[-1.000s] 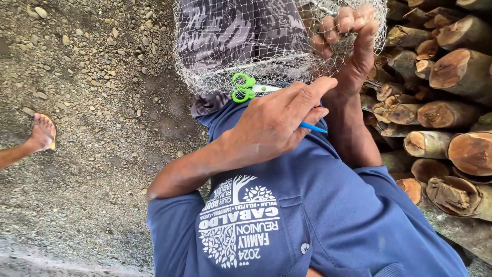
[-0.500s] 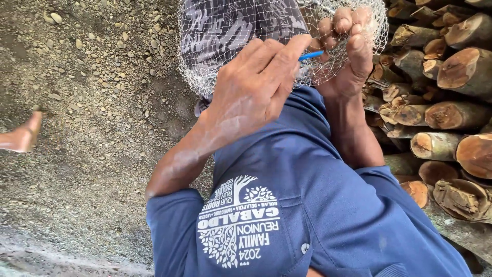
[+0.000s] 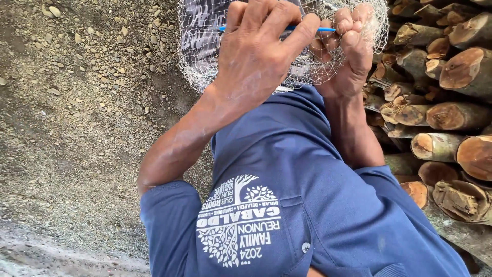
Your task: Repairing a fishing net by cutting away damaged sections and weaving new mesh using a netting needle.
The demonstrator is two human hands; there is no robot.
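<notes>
- Nearest the camera, at 6 o'clock, is the person's blue shirt (image 3: 318,169) with a pale tree print on it. Both bare forearms rise from it toward 12 o'clock.
- The left hand (image 3: 256,48), at about 12 o'clock, is curled shut with its fingers wrapped over a thin blue tool (image 3: 320,29). The tool's tip sticks out toward 3 o'clock and lies against the mesh.
- The right hand (image 3: 351,46), just beside it at 1 o'clock, is closed in a fist on a bunch of the white net (image 3: 205,61) and pinches the strands together near the tool's tip.
- The net hangs across the top edge from 11 to 1 o'clock, behind both hands, with a dark printed cloth (image 3: 197,25) showing through it.
- Judged from this, the work in hand is on the mesh itself: one hand holds a section steady while the other brings the tool to it.
- Any further pass would call for the right hand's grip to keep the strands taut and the tool's tip to be aimed at a single opening.
- Farther off, gravel ground (image 3: 77,102) fills 9 o'clock, and stacked cut logs (image 3: 451,113) fill 3 o'clock.
</notes>
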